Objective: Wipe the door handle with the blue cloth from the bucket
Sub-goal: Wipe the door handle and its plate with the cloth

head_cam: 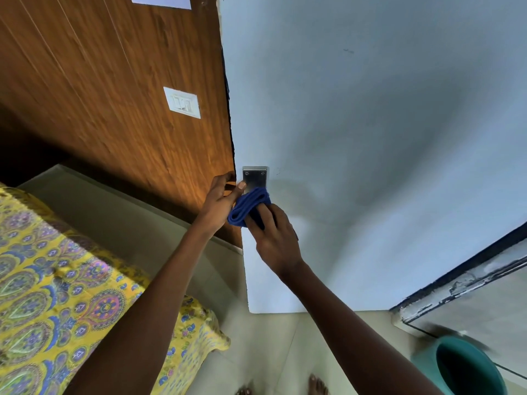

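Note:
A metal door handle [254, 177] with a screwed plate is fixed near the left edge of a pale blue-grey door [356, 124]. A folded blue cloth [248, 205] is pressed against the handle's lower part and hides it. My right hand [275, 238] grips the cloth from below. My left hand [222, 196] curls around the door's edge, its thumb touching the handle plate and the cloth. A teal bucket [462, 366] stands on the floor at the lower right.
A wood-grain wall panel [114, 95] with a white switch plate [182, 102] lies left of the door. A bed with a yellow patterned sheet [71, 280] fills the lower left. A step or ledge [462, 286] runs at the right. My bare feet [316, 386] stand on the tiled floor.

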